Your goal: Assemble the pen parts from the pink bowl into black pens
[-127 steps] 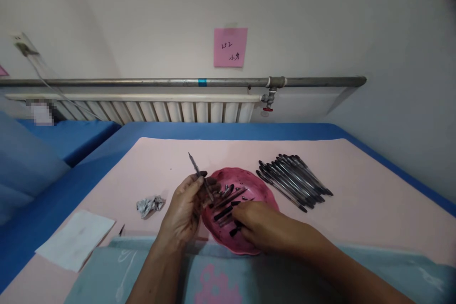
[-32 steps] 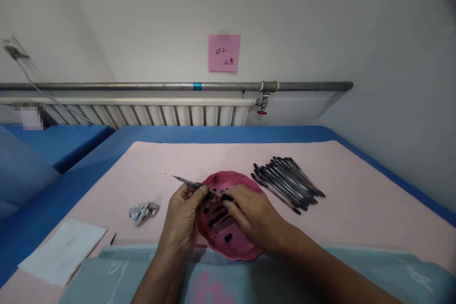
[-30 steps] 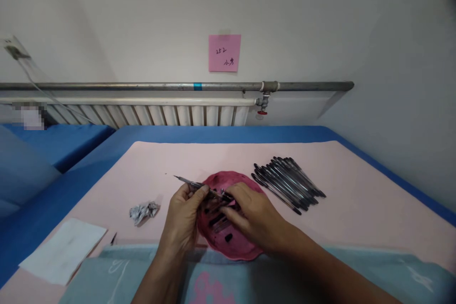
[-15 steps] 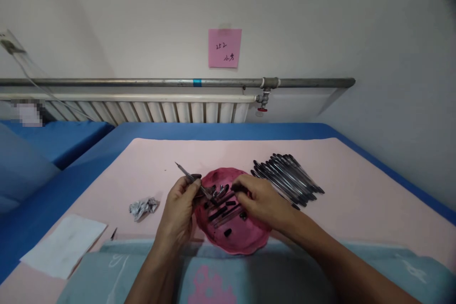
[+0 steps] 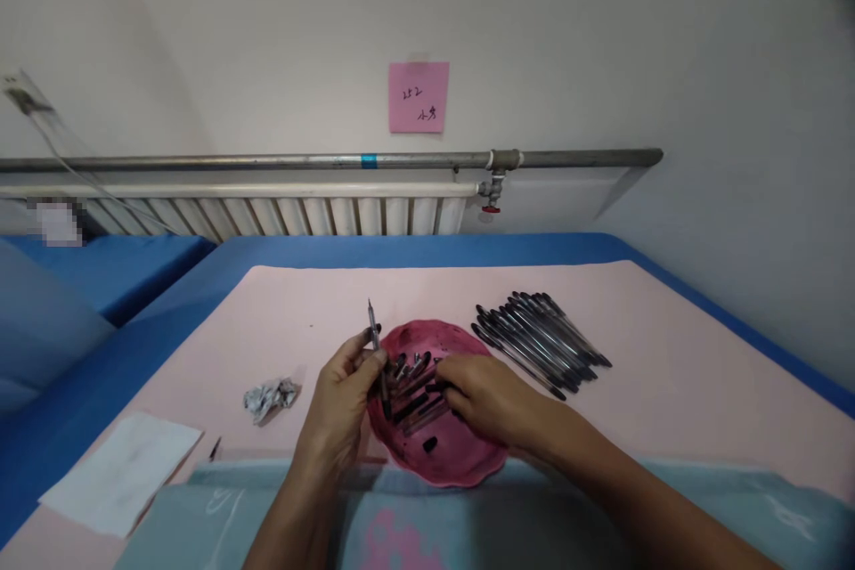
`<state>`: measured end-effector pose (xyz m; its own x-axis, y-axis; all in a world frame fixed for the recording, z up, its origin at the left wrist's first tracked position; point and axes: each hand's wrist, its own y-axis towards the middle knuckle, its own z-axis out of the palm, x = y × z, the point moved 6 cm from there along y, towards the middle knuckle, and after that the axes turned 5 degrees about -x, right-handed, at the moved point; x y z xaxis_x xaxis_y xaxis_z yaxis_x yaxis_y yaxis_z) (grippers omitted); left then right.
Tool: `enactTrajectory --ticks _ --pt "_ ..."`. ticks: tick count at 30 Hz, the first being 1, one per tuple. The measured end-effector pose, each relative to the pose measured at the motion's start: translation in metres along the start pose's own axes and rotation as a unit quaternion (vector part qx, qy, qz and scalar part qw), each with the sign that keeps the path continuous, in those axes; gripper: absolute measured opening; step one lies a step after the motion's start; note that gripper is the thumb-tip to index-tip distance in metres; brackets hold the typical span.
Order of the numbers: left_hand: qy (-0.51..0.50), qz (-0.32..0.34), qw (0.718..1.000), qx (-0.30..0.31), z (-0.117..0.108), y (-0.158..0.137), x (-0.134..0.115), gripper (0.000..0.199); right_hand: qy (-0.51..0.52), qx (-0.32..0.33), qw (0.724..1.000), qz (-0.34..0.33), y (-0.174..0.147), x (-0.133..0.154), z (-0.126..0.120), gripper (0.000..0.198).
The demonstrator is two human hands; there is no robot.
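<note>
The left hand (image 5: 344, 392) held a pen (image 5: 374, 329) as the right hand (image 5: 484, 387) bent over a pink bowl (image 5: 460, 461)

Nearest, a blue-green cloth (image 5: 177, 512) with a pink pattern lay along the near side of the counter (image 5: 427, 249). To its left lay white paper (image 5: 120, 474), with a small dark piece (image 5: 215, 449) just to the right.

Farther in, the bowl stood mid-counter, its near rim against the cloth. It held dark and clear pen parts (image 5: 414, 405), with a black cap (image 5: 430, 444) lying apart from them on its near side. At the left rim, the left hand pinched the pen between thumb and fingers, point up, dark lower end over the bowl. The right hand's fingers curled down over the parts at right; whether they gripped one could not be told, as the hand hid them.

Left of the left hand sat a crumpled wad (image 5: 269, 398); right of the bowl, a row of pens (image 5: 541, 343) lay side by side on a pink mat (image 5: 321, 294).

Beyond were a radiator (image 5: 370, 214), a metal pipe (image 5: 267, 162) and a pink note (image 5: 419, 98) on the wall (image 5: 567, 36).
</note>
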<state>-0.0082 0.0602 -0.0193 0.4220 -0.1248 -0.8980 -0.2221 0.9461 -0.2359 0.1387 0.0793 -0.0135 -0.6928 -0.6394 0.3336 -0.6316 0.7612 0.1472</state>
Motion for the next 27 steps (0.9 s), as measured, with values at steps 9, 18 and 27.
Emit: enactTrajectory --ticks 9,18,27 --pt "0.02 -0.012 0.999 0.046 0.0064 -0.0014 0.0038 0.031 -0.034 0.017 0.999 0.022 -0.0006 0.0017 0.0092 0.016" --pt "0.028 -0.027 0.998 0.047 0.007 -0.0029 0.0048 0.032 -0.024 0.001 1.0 0.019 -0.0006 0.0019 0.009 0.018" --pt "0.036 -0.017 0.998 0.039 0.0022 0.0 0.0073 0.031 -0.011 -0.029 0.999 0.028 -0.0003 -0.0034 0.0009 0.012"
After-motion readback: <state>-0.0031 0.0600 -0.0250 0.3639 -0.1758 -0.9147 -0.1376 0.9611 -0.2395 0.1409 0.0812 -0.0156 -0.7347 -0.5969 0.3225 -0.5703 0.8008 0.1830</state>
